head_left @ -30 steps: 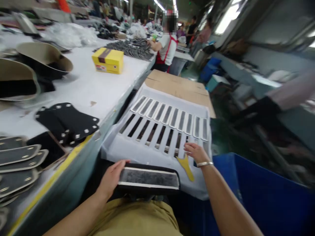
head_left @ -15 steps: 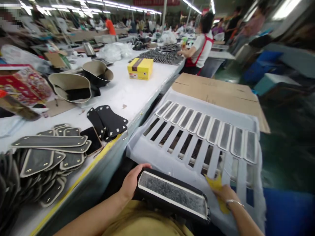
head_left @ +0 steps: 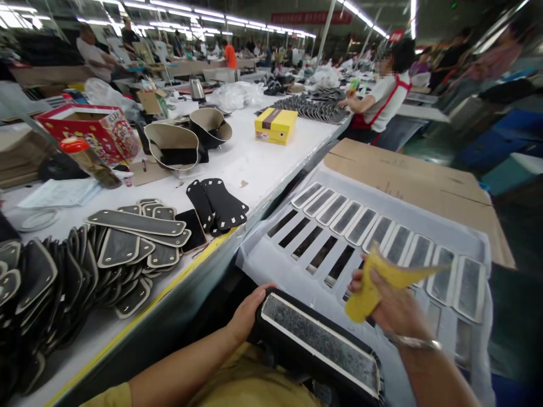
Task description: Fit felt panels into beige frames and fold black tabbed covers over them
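My left hand (head_left: 250,314) is closed on the left end of a long black block (head_left: 271,328), tilted in front of my lap. On its upper face lies a grey strip (head_left: 318,339) with a white border. My right hand (head_left: 392,302), wearing a silver bracelet (head_left: 413,342), grips a limp yellow cloth (head_left: 371,282). It is raised over a light grey slotted board (head_left: 263,257). A row of grey, white-edged strips (head_left: 360,223) lies along the board's far side, partly hidden behind the cloth.
On the white table (head_left: 241,164) are piled grey trimmed pieces (head_left: 123,249), black pieces with white tabs (head_left: 224,203), a phone (head_left: 192,229) and a yellow box (head_left: 275,125). Cardboard (head_left: 407,175) lies beyond the board. A person in a red apron (head_left: 382,104) stands farther along the table.
My right hand has lifted the yellow cloth from low beside the block's right end to above the slotted board. My left hand keeps its hold on the block. The view has turned left.
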The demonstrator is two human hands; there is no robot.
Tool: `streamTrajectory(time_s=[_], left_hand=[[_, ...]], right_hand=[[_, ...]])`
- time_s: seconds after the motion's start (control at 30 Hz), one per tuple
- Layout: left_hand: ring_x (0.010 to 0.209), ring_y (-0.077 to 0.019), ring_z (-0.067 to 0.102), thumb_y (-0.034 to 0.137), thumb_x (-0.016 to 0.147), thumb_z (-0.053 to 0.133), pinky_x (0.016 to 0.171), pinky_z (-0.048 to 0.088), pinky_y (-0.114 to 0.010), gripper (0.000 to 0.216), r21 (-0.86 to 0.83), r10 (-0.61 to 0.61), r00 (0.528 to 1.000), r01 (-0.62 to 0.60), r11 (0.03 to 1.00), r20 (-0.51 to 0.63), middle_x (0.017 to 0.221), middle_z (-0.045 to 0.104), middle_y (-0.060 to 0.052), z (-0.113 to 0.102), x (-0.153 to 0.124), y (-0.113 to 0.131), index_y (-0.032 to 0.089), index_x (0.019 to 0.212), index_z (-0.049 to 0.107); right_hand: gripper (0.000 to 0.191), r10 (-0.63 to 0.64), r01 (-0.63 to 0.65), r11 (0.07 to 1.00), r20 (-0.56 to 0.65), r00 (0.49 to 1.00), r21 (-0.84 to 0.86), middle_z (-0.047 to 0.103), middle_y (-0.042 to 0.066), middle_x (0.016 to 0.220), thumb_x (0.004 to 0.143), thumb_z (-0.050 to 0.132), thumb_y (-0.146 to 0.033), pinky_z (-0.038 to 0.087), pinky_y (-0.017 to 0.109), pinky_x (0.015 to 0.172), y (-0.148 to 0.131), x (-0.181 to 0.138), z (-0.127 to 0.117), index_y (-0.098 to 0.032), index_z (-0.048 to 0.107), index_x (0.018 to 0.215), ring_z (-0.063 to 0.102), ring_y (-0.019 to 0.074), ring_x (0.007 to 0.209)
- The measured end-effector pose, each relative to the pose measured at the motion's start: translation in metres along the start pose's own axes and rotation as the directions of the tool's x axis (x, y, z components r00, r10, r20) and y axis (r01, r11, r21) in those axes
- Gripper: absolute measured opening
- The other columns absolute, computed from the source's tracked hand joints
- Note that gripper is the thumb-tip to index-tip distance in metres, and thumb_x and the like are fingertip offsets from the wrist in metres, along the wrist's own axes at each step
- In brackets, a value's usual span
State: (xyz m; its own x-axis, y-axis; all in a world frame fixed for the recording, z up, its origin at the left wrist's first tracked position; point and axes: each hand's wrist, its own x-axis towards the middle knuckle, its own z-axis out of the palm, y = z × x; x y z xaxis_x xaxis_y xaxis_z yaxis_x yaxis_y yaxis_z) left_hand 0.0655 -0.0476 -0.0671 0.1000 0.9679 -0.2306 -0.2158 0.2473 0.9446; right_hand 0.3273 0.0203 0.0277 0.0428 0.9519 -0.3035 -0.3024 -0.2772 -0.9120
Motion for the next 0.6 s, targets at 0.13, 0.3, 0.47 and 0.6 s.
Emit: streamTrajectory(time_s=[0.13,0.3,0.47,0.6], left_hand=[[0.093,-0.022,0.057,0.045,0.085,0.041,0.085,0.042,-0.033,0.043,0.022,-0.022,0.999,0.023,1.0,-0.045,0.099,0.065,-0.006,0.004,0.001,0.004,0.014,0.108,0.059],[0.094,-0.0226,0.058,0.044,0.082,0.044,0.087,0.043,-0.034,0.04,-0.009,-0.037,0.999,0.037,0.999,-0.036,0.094,0.066,-0.006,0.006,0.004,0.01,0.013,0.102,0.059],[0.097,-0.0232,0.058,0.044,0.082,0.041,0.09,0.042,-0.035,0.04,0.022,-0.008,0.999,0.009,1.0,-0.048,0.097,0.066,-0.007,0.004,0.007,0.009,0.014,0.1,0.06],[0.103,-0.0235,0.056,0.044,0.08,0.042,0.096,0.039,-0.036,0.038,0.086,0.036,0.994,-0.027,0.996,-0.107,0.104,0.066,-0.008,0.002,0.011,0.008,0.015,0.096,0.062]], right_hand=[[0.034,0.012,-0.04,0.984,0.164,0.986,0.173,0.042,-0.008,0.054,0.068,0.069,-0.041,0.035,0.017,0.038,0.025,-0.002,0.12,-0.02,0.056,0.091,0.034,0.0042,0.04],[0.038,-0.03,0.02,0.969,0.035,0.999,0.248,0.034,-0.01,0.048,0.069,0.063,-0.054,0.023,0.017,0.033,0.075,0.019,0.159,-0.02,0.053,0.082,0.025,0.0035,0.035],[0.036,-0.115,0.111,0.988,0.027,0.993,0.108,0.027,-0.011,0.048,0.076,0.055,-0.055,0.019,0.018,0.033,0.089,0.022,0.16,-0.021,0.05,0.084,0.022,0.0047,0.036],[0.027,-0.415,0.427,0.89,0.103,0.904,-0.162,0.031,-0.008,0.054,0.087,0.042,-0.048,0.027,0.022,0.04,0.101,0.006,0.163,-0.022,0.048,0.092,0.03,0.0078,0.043]])
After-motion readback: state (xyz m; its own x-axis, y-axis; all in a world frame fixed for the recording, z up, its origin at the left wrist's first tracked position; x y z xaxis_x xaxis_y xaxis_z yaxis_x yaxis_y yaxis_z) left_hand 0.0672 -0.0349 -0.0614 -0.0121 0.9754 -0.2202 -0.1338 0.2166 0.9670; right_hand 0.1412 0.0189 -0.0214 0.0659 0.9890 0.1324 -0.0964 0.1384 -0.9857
